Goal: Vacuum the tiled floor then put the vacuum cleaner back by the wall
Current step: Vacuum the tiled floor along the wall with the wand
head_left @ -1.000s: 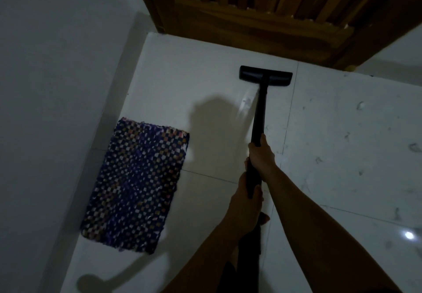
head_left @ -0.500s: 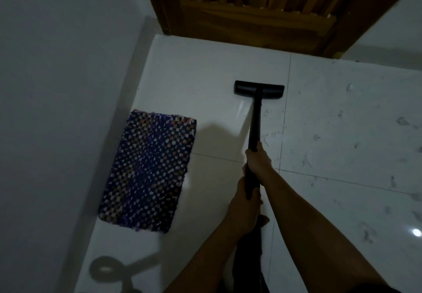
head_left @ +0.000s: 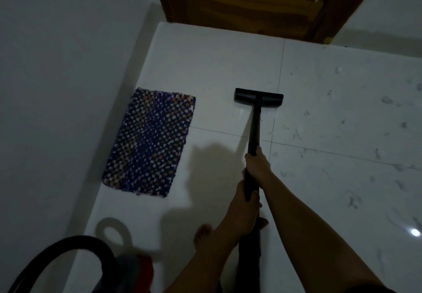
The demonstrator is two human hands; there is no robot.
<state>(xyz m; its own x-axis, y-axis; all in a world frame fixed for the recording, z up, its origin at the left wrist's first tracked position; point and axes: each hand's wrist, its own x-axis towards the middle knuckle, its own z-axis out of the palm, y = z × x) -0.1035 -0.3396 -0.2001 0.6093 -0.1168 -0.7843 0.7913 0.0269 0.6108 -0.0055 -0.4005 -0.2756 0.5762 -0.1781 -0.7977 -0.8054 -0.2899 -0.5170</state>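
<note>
A black vacuum wand [head_left: 255, 128] runs away from me to a flat black floor head [head_left: 259, 96], which rests on the white tiled floor [head_left: 228, 64]. My right hand [head_left: 257, 164] grips the wand higher up, farther from me. My left hand [head_left: 245, 210] grips it just below, closer to my body. The vacuum body [head_left: 134, 272], grey and red, shows at the bottom left with its black hose [head_left: 57, 247] looping over it.
A blue checked woven mat [head_left: 148, 144] lies along the left wall [head_left: 57, 87]. A wooden door [head_left: 251, 2] stands at the far end. My bare foot [head_left: 202, 235] is on the tiles. Grey specks are scattered over the right tiles [head_left: 365, 132].
The floor head has been drawn back toward me, away from the door. The view has dropped, bringing the vacuum body, hose and my foot into sight.
</note>
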